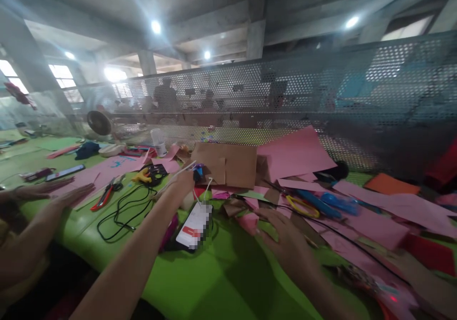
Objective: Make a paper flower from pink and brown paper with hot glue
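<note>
My left hand [181, 181] reaches in front of the brown cardboard box [228, 165]. Its fingers are curled in, beside a thin white strip and a small blue-purple item [198, 170]; blur hides what they hold. Below that hand lies a phone [191, 227] with a lit screen and a white cord at its top end. My right hand [280, 225] is low over the table, thumb and fingers apart, at the edge of a folded pink paper scrap [249, 222]. Brown paper scraps [233, 206] lie just left of it.
At left, a co-worker's hands [67, 194] rest on pink paper. Red-handled pliers [103, 196], a black cord [117, 236] and yellow-handled scissors [143, 175] lie between us. Pink sheets [378, 225], blue tools [317, 203] and a yellow loop [302, 206] cover the right. A perforated metal partition [250, 91] stands behind.
</note>
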